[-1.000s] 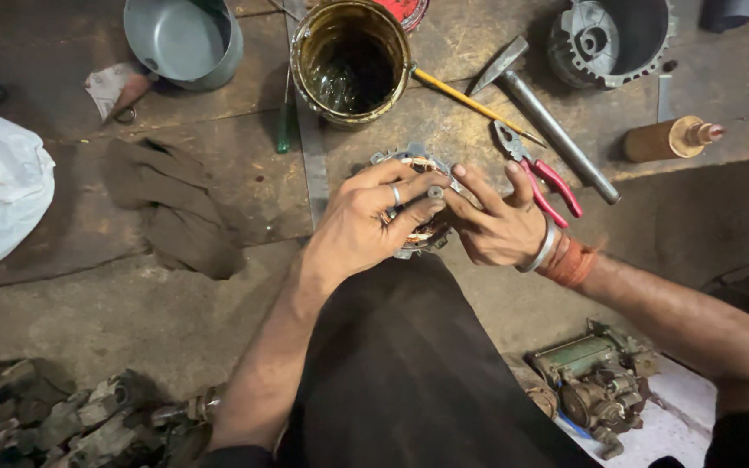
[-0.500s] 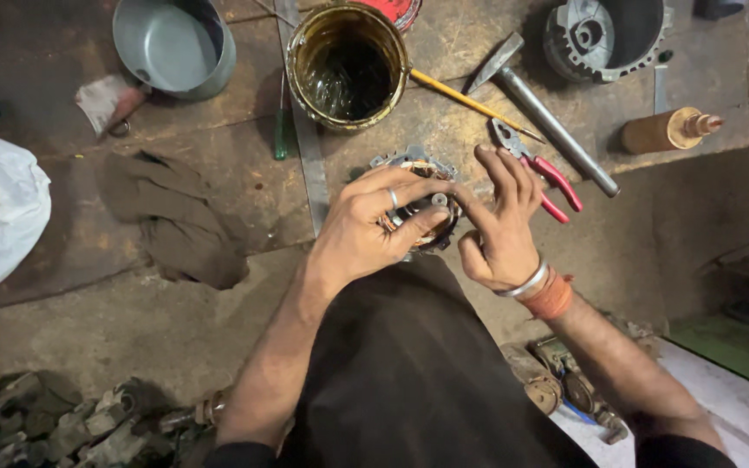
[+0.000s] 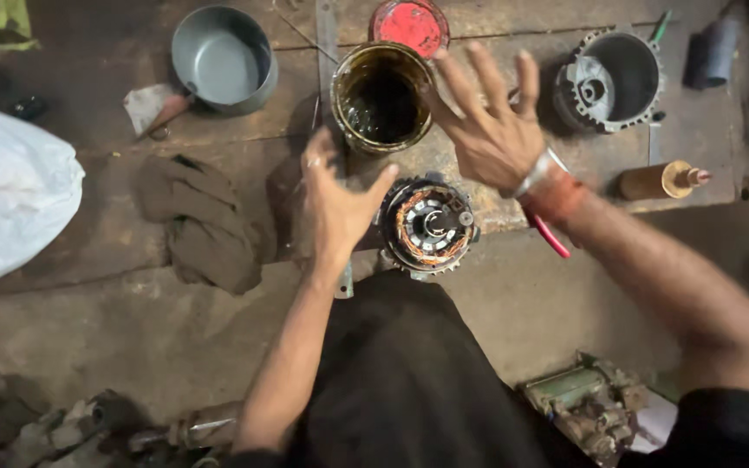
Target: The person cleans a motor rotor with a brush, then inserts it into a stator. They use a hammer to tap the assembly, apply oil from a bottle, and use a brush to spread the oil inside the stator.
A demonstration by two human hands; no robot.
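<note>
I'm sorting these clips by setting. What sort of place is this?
Most likely a small motor repair workshop. A motor part with copper windings sits on a grimy workbench, a toothed metal housing lies nearby, and a tin of dark oily liquid stands behind.

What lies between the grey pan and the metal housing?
In the head view, the tin of dark liquid sits between pan and housing.

My repair workshop, grimy wooden workbench (image 3: 114, 130), round copper-wound motor stator (image 3: 427, 227) before me, dark oil-filled metal tin (image 3: 381, 97), grey toothed cast motor housing (image 3: 608, 80), greasy brown rag (image 3: 201, 225), scrap motor parts (image 3: 587, 407).
</note>
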